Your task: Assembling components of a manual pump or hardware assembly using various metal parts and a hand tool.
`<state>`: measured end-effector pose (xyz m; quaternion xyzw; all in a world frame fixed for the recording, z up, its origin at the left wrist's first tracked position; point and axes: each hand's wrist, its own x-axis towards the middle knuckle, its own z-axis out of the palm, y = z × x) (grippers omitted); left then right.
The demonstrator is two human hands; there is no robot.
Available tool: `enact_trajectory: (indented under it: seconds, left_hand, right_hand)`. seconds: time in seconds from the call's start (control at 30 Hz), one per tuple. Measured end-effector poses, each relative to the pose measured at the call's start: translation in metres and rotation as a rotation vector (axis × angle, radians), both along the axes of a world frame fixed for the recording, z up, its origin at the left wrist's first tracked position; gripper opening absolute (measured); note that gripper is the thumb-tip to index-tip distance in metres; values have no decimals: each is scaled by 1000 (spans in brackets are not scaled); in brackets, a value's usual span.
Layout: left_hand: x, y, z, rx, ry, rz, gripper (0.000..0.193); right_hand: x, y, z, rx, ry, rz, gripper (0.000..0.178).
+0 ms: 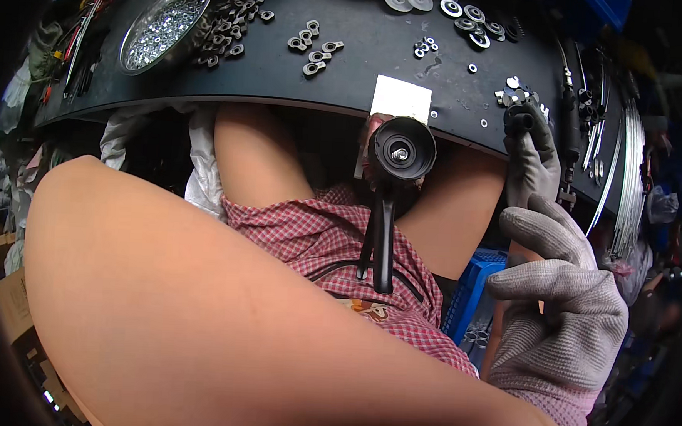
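My left arm reaches across from the lower left, and my left hand [563,317], in a grey knit glove, is at the right. Its fingers are bent and spaced apart, with nothing visible in them. Beyond it, at the table's edge, my gloved right hand [532,165] grips a small black ring-shaped part [520,120]. To the left of both hands, in front of the table, stands a black round housing [403,148] with a coil spring at its centre. Two black tubular legs [384,250] extend from it toward me. Neither hand touches this housing.
On the dark table [349,67] are a bowl of small metal nuts [165,30], black metal fittings [231,30], washers and discs [474,23]. A white card [401,98] lies behind the housing. Metal rods [628,174] stand at the right, above a blue basket [468,293].
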<state>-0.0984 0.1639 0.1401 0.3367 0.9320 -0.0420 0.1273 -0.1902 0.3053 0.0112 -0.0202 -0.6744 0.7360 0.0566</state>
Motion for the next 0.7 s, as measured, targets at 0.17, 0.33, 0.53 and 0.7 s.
enact_trajectory:
  seconds: [0.17, 0.33, 0.53, 0.7]
  left_hand:
    - [6, -3, -3, -29, 127, 119, 21]
    - [-2, -25, -23, 373, 341, 165, 23]
    - [-34, -111, -146, 1132, 44, 434, 95]
    - [-39, -89, -176, 1281, 232, 541, 82]
  right_hand:
    - [117, -103, 134, 702, -67, -76, 24]
    - [48, -29, 6, -352, -51, 127, 26]
    - [59, -60, -12, -192, 28, 15, 46]
    - [40, -68, 9, 674, 643, 168, 38]
